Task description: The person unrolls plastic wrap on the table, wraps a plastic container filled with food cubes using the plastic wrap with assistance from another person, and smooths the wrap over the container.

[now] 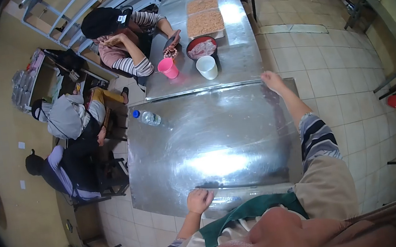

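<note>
Right hand point(273, 82) near white cup point(207, 68) and dark bowl point(198, 40) of pinkish food point(203, 49)

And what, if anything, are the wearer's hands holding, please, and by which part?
It cannot be told: nothing shows clearly in the left hand or right hand.

A shiny, smudged metal tabletop point(209, 132) lies flat in the central foreground.
</note>
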Tool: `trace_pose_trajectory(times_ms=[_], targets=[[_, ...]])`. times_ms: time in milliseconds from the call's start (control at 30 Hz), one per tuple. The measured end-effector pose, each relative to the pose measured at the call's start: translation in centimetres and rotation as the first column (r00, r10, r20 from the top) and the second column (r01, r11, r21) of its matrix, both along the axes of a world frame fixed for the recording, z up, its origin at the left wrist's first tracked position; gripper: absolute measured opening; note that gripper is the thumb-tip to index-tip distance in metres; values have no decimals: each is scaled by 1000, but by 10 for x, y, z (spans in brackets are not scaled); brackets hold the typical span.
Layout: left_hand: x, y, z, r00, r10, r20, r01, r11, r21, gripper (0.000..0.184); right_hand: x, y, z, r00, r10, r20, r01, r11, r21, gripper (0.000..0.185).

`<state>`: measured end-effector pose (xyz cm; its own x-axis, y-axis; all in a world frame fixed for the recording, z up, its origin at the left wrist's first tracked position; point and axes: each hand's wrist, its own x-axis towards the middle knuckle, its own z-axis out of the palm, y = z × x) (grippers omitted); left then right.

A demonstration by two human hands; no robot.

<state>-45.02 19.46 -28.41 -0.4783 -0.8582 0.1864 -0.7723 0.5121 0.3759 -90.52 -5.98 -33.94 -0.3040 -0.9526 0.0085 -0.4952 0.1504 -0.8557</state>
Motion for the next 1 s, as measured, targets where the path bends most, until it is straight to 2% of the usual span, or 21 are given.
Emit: trace_pose_trajectory(times_ms=[33, 67, 133, 367, 400, 433, 467, 533, 667, 733, 800, 867, 1000], targets=[[2, 1, -3, 999, 6, 34, -6, 1000, -6, 21, -2, -22, -7, 994, -76, -82, 70, 995, -66, 26], [3, 2, -5, 999, 19, 42, -19, 1000, -1, 21, -5, -43, -14, 995, -62, -74, 58, 997, -60, 26], [0, 3, 1, 997, 25, 79, -26, 1000, 12, 18, 2, -78, -3, 963, -206, -172, 216, 976, 40, 31], [-2, -5, -1, 993, 37, 114, -41, 999, 34, 15, 14, -198, -5, 967, -192, -169, 170, 976, -138, 35], [-3, -5, 0, 993, 28, 119, -33, 999, 40, 15, 14, -211, 1, 983, -163, 81, 167, 985, -52, 36], [-3, -6, 0, 992, 17, 123, -23, 999, 47, 15, 15, -223, 7, 934, -147, 327, 144, 989, 33, 37], [-2, -6, 0, 991, 28, 133, -35, 998, 52, 15, 17, -233, 12, 932, -138, 336, 132, 990, 40, 37], [-2, -7, -1, 992, 19, 124, -28, 997, 66, 15, 21, -250, 23, 824, -140, 549, 165, 986, 4, 41], [-3, -8, 1, 986, 20, 163, -33, 996, 81, 15, 35, -275, 36, 737, -193, 647, 199, 978, 65, 47], [-4, -12, 4, 981, -52, 184, 38, 996, 81, 13, 33, -290, 30, 815, -215, 538, 192, 976, 99, 45], [-7, -15, 8, 980, -34, 196, 16, 996, 91, 13, 37, -297, 27, 838, -199, 507, 184, 980, 82, 39], [-8, -13, 10, 980, -26, 198, 4, 994, 113, 12, 40, -296, 27, 726, -253, 640, 268, 960, 75, 31], [-10, -16, 11, 979, -33, 199, 14, 995, 98, 11, 39, -296, 28, 627, -264, 733, 323, 944, 64, 26]])
